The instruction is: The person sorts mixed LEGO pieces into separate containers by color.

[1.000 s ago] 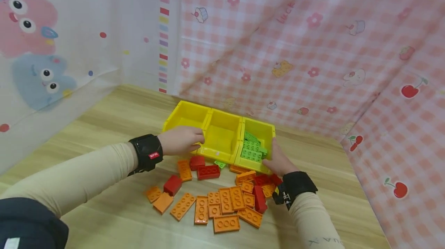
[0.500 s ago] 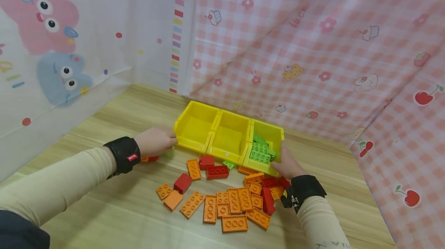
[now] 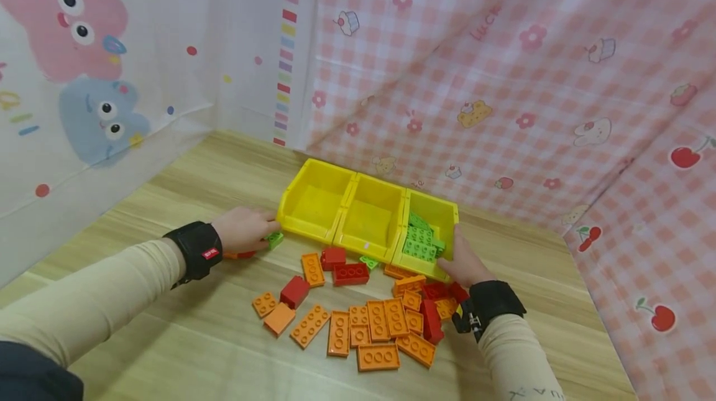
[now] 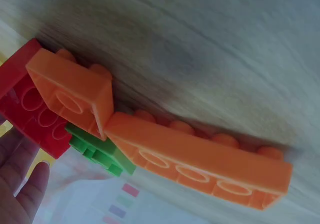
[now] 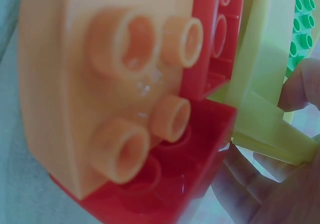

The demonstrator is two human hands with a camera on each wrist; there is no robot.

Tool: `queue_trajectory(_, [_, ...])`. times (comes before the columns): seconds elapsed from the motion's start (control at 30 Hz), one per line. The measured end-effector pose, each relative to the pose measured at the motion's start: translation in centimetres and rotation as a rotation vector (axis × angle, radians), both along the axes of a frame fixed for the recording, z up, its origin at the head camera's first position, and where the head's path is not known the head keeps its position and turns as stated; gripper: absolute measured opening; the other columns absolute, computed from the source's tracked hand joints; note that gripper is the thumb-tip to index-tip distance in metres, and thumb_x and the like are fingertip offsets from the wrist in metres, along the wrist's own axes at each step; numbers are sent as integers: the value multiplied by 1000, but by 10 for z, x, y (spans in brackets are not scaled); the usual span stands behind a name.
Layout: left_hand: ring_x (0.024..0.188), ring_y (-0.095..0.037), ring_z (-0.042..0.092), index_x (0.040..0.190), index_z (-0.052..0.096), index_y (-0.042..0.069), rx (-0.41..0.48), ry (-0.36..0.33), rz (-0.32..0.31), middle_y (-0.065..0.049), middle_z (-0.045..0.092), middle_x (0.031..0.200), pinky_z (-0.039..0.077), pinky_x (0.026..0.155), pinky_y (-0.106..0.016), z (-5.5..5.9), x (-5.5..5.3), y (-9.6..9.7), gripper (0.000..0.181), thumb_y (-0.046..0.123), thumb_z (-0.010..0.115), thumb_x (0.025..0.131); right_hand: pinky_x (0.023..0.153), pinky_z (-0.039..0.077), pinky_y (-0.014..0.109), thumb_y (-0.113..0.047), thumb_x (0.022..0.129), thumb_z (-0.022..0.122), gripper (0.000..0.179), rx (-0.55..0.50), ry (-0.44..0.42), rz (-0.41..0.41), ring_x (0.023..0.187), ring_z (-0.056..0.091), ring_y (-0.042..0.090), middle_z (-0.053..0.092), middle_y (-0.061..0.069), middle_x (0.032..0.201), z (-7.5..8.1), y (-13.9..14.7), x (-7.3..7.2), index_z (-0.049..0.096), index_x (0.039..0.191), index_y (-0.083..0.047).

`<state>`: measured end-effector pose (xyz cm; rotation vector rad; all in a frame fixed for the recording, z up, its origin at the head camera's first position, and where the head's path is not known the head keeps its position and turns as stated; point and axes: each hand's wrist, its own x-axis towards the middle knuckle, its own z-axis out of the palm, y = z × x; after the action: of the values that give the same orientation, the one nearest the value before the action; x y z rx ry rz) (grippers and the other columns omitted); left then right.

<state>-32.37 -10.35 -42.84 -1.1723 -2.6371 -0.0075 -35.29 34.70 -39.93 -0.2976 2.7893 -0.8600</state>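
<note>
A yellow bin with three compartments (image 3: 363,242) stands near the back wall. Green toy building bricks (image 3: 421,242) lie in its right compartment. My right hand (image 3: 467,262) holds the bin's right front corner, thumb over the wall and fingers outside it; the right wrist view shows this grip close up. At the other end, my left hand (image 3: 246,230) reaches along the table with its fingertips right at the bin's left wall, beside a green brick (image 3: 274,240). In the left wrist view its fingers are extended, near a red brick (image 4: 37,101) and an orange brick (image 4: 200,159).
Loose orange bricks (image 3: 378,357) and red bricks (image 3: 294,291) are spread over the wooden table (image 3: 184,351) in front of the bin. Another green brick (image 3: 369,262) lies at its front edge. A pink checked cloth (image 3: 447,78) hangs behind.
My left hand has moved left from over the bin's left compartment to beside its left wall, uncovering that compartment. My right hand stays on the right corner. The head view has shifted.
</note>
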Motion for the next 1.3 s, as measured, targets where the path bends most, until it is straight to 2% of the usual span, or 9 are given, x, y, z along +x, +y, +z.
queue_trajectory(0.23, [69, -11, 50, 91, 60, 11, 19, -139, 61, 2, 52, 83, 46, 63, -31, -3, 3, 4, 24, 20, 76, 77, 90, 39, 48, 1, 85, 55, 79, -52, 24, 22, 104, 48, 35, 39, 25, 121, -2, 2, -2, 2, 144, 1])
queue_trajectory(0.37, [68, -9, 48, 90, 59, 13, 30, -176, 19, 5, 50, 81, 45, 62, -28, 0, 7, 13, 20, 21, 74, 79, 90, 39, 47, 0, 85, 55, 81, -34, 39, 24, 106, 46, 35, 38, 26, 124, -2, 4, -3, 0, 145, 1])
queue_trajectory(0.57, [77, -13, 55, 100, 62, 8, 60, -139, -118, 1, 57, 89, 48, 69, -30, 23, 9, 46, 24, 19, 72, 81, 90, 38, 46, 1, 83, 56, 79, -24, 69, 31, 107, 45, 35, 40, 26, 123, -3, 7, -7, 4, 143, 3])
queue_trajectory(0.67, [78, -13, 55, 101, 63, 9, 62, -113, -165, 1, 59, 91, 48, 72, -29, 39, 8, 72, 24, 19, 72, 82, 89, 37, 45, 0, 86, 53, 78, -14, 76, 34, 110, 43, 35, 37, 29, 127, -3, 8, -8, 0, 144, 6])
queue_trajectory(0.73, [79, -13, 55, 101, 63, 10, 57, -92, -198, 1, 60, 92, 48, 73, -27, 50, 5, 92, 23, 20, 72, 82, 94, 34, 47, -3, 89, 48, 75, -29, 52, 26, 115, 40, 36, 33, 30, 133, -3, 7, -7, -3, 144, 6])
queue_trajectory(0.83, [80, -12, 56, 101, 63, 12, 44, -72, -253, 2, 60, 94, 47, 73, -26, 62, -2, 129, 20, 21, 70, 84, 105, 22, 50, -8, 95, 34, 68, -29, 22, 25, 132, 22, 38, 11, 32, 147, -2, 8, -5, -12, 143, 9])
queue_trajectory(0.93, [84, -12, 57, 103, 62, 13, 36, -52, -299, 1, 60, 98, 46, 74, -26, 70, -13, 170, 20, 22, 67, 86, 109, 10, 50, -12, 97, 25, 63, -43, 19, 23, 138, 3, 38, -4, 30, 149, -1, 10, -3, -12, 142, 11])
queue_trajectory(1.13, [91, -13, 58, 109, 63, 11, 61, -39, -327, -1, 61, 102, 46, 79, -25, 76, -41, 237, 24, 21, 66, 87, 108, 12, 49, -12, 95, 24, 62, -119, 41, 29, 136, 10, 40, 1, 33, 148, -2, 10, -2, -9, 141, 14])
queue_trajectory(1.3, [91, -13, 59, 112, 62, 11, 91, -64, -266, -1, 61, 104, 46, 79, -25, 71, -62, 270, 26, 21, 66, 88, 108, 12, 51, -12, 96, 21, 60, -104, 50, 42, 136, 8, 41, -1, 33, 148, 0, 11, -2, -10, 140, 15])
